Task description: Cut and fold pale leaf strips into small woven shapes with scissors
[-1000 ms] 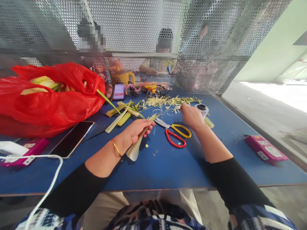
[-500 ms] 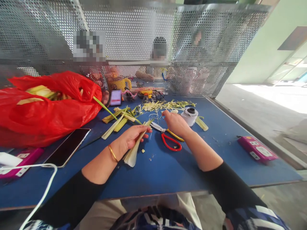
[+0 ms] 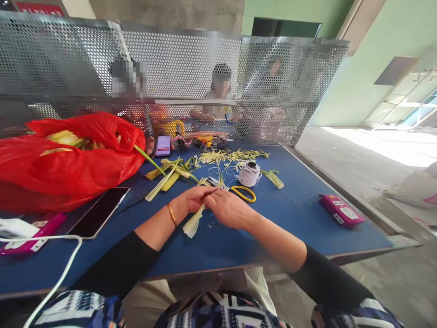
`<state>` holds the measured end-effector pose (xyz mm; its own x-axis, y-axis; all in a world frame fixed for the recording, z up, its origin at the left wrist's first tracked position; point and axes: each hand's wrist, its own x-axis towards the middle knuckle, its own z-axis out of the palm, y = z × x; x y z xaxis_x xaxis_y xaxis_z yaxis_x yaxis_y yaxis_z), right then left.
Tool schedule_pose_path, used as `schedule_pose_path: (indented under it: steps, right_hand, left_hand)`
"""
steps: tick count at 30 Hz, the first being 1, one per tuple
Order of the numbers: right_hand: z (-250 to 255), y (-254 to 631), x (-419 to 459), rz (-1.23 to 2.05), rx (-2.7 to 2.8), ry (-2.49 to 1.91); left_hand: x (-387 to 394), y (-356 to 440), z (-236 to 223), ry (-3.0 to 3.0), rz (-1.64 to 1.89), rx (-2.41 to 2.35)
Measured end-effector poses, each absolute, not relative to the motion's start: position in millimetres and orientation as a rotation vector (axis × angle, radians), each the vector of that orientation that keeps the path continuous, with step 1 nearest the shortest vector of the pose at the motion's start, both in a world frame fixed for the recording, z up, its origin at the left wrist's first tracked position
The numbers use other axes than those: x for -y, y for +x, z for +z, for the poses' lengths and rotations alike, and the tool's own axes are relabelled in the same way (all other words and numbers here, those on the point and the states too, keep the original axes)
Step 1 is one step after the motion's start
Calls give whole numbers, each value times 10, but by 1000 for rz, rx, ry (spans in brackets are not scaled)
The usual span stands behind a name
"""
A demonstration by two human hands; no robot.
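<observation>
My left hand (image 3: 195,198) is closed around a pale corn husk (image 3: 193,224), whose wide end fans out below the palm. My right hand (image 3: 234,209) meets it at the husk's upper end, fingers pressed together; what they pinch is hidden. Just beyond the hands lie scissors with a yellow handle (image 3: 251,196), their blades partly behind my fingers and the other handle covered by my right hand. A spool of white thread (image 3: 249,175) stands behind the scissors, with loose loops around it.
A red plastic bag (image 3: 102,166) of husks fills the left side. Cut husk strips (image 3: 167,180) and trimmings (image 3: 221,157) lie toward the back. A phone (image 3: 99,213) and purple packs (image 3: 341,210) rest at the sides. A perforated metal screen (image 3: 184,59) stands behind, people beyond it.
My right hand has come back from beside the thread spool to meet my left hand at the husk, now covering the red scissor handle. The view has tilted up slightly.
</observation>
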<state>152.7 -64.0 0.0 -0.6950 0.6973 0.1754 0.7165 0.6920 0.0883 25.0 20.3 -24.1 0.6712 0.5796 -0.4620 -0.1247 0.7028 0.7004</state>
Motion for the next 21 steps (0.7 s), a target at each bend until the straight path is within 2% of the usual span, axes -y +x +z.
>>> schedule_pose_path:
  steps: [3, 5, 7, 9, 11, 16, 21]
  right_hand:
    - [-85, 1532, 771, -235, 2817, -1101]
    - [-45, 1611, 790, -199, 2755, -1217]
    - [76, 1750, 709, -231, 2459, -1585]
    - [231, 1910, 530, -374, 1917, -2038]
    - [359, 2042, 301, -399, 1695, -2270]
    - [428, 2195, -88, -134, 1768, -2542]
    - [524, 2465, -57, -80, 2008, -2551]
  left_hand:
    - [-115, 235, -167, 598, 368, -810]
    - [-82, 195, -122, 561, 389, -821]
    - [-69, 152, -93, 545, 426, -817]
    - [-67, 119, -74, 541, 457, -807]
    - [-71, 98, -56, 541, 487, -801]
    - [-137, 13, 4, 536, 581, -810]
    - [-263, -130, 30, 532, 671, -845]
